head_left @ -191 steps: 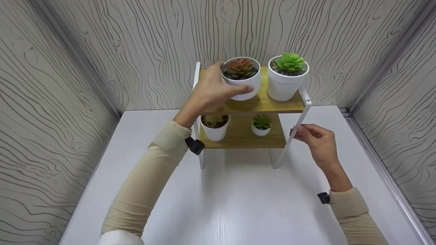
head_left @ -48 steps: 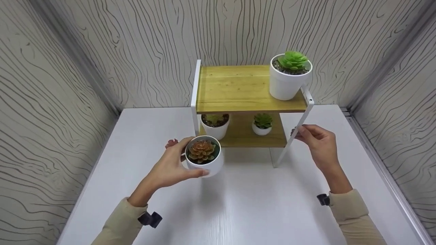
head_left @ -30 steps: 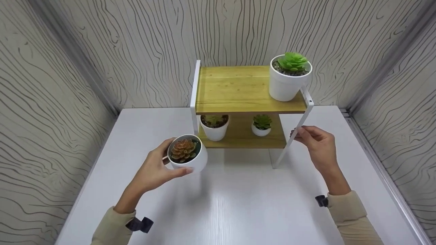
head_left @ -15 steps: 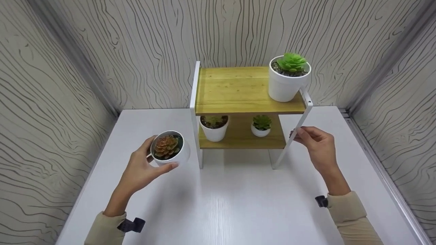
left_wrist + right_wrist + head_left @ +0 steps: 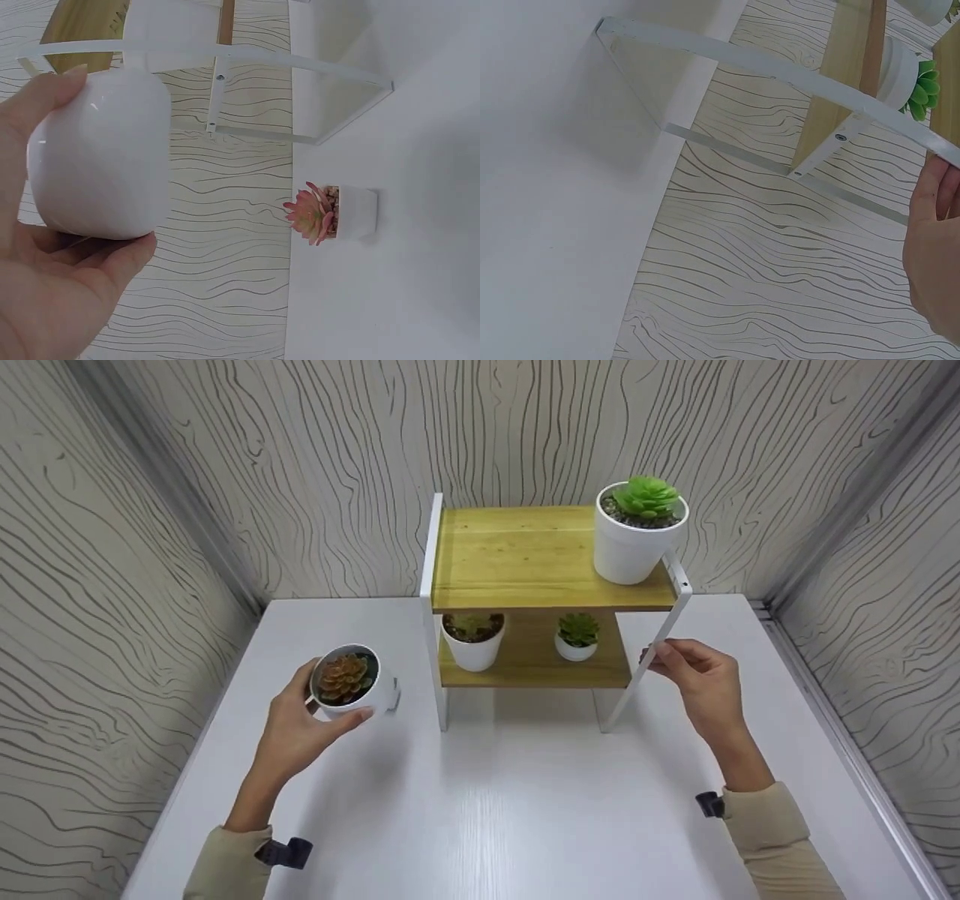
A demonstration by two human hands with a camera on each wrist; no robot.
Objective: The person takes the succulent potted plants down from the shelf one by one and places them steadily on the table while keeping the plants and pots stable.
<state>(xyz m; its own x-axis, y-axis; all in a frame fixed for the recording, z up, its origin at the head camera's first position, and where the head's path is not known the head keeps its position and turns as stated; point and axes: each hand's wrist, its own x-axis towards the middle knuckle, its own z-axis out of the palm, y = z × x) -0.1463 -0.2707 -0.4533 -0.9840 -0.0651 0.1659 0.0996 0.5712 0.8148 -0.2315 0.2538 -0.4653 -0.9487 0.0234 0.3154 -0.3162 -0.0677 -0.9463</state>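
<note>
My left hand (image 5: pixel 294 731) holds a round white pot with a reddish-brown succulent (image 5: pixel 344 678), thumb on the near side and fingers behind. It is raised over the table, left of a two-tier plant shelf (image 5: pixel 517 559) with wooden boards and a white metal frame. In the left wrist view a pink succulent in a small square pot (image 5: pixel 356 212) stands on the table; the held pot mostly hides it from the head view. My right hand (image 5: pixel 705 682) pinches the shelf's right front leg (image 5: pixel 651 654) between thumb and fingers.
A bright green succulent in a tall white pot (image 5: pixel 634 547) stands at the top board's right end. The lower board bears a potted succulent (image 5: pixel 474 651) on the left and a tiny potted one (image 5: pixel 576 647) on the right. Patterned walls (image 5: pixel 337 480) enclose the white table (image 5: pixel 525 810).
The left hand has lifted the reddish-brown succulent's pot off the top board, brought it down and carried it left past the shelf. The right hand keeps its grip on the leg.
</note>
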